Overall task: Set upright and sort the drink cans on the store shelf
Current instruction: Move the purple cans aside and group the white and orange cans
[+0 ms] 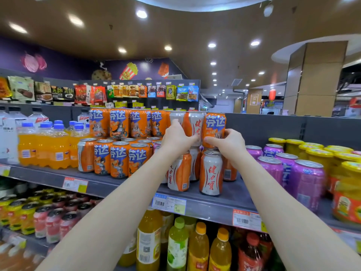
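The left hand (176,138) gripped the white can (195,124) with red characters, thumb across its lower front and fingers curled up its left side. Just to its right, the right hand (227,142) held the orange can (214,126), thumb on the front and fingers round its right flank. Both cans stood upright and touching, on top of the lower cans (211,173) directly beneath the two grips on the shelf (214,204). Left of the left hand stood a two-tier orange stack (119,161); right of the right hand stood purple cans (308,180).
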### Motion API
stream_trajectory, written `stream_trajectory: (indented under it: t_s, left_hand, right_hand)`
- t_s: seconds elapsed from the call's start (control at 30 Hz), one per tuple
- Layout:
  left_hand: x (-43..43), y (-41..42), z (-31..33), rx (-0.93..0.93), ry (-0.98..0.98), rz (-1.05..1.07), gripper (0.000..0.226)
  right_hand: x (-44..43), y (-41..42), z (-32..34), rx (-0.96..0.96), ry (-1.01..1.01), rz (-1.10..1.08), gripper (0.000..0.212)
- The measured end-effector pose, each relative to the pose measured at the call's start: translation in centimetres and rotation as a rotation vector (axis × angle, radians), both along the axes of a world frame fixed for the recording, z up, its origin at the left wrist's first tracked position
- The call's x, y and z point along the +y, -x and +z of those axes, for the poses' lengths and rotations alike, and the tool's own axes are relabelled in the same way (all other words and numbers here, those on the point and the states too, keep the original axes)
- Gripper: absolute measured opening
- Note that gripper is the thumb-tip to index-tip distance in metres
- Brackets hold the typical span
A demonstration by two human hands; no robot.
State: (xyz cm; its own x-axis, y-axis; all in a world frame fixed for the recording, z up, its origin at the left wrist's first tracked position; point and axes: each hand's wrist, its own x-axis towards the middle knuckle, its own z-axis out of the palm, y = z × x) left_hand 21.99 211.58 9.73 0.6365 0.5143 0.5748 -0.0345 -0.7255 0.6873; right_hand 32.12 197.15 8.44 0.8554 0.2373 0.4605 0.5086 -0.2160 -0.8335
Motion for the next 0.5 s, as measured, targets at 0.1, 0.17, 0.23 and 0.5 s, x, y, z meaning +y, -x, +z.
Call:
stream_trajectory:
  t_s: [0.1, 0.17, 0.23, 0.5]
  left_hand:
    - [0.4, -0.1, 0.2, 0.034, 0.016, -0.037, 0.064]
    - [0.7, -0.4, 0.1, 0.030, 0.016, -0.055, 0.061]
    - [0.8, -0.3, 0.1, 0.040, 0.013, -0.062, 0.063]
    - [1.2, 2.4, 0.9, -0.224, 0.052, -0.112, 0.050]
  right_hand:
    - [-0.3, 0.6, 0.3, -0.029, -0.076, -0.036, 0.051]
    - [-0.7, 1.5, 0.9, -0.069, -0.108, -0.054, 0.048]
    - [-1.1, 2.6, 1.8, -0.098, -0.125, -0.026, 0.042]
    - [0.3, 8.4, 3.8, -0.236, -0.160, 0.164, 0.034]
